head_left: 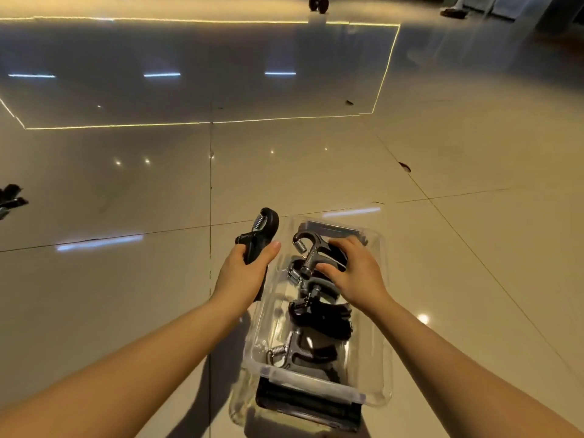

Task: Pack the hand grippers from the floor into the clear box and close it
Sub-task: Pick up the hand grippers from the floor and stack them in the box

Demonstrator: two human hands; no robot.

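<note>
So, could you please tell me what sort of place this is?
Probably a large indoor hall, perhaps a gym: a wide, mirror-glossy tiled floor, what looks like a dumbbell far off, and hand grippers lying in a clear box.

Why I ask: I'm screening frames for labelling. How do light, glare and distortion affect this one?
Head view: warm, dim light; the glossy floor mirrors ceiling strips and spot lamps as bright glare; wide-angle distortion stretches the frame's edges; the box walls catch reflections, yet the grippers inside stay readable; dark objects at the far edges are too blurred to identify.
</note>
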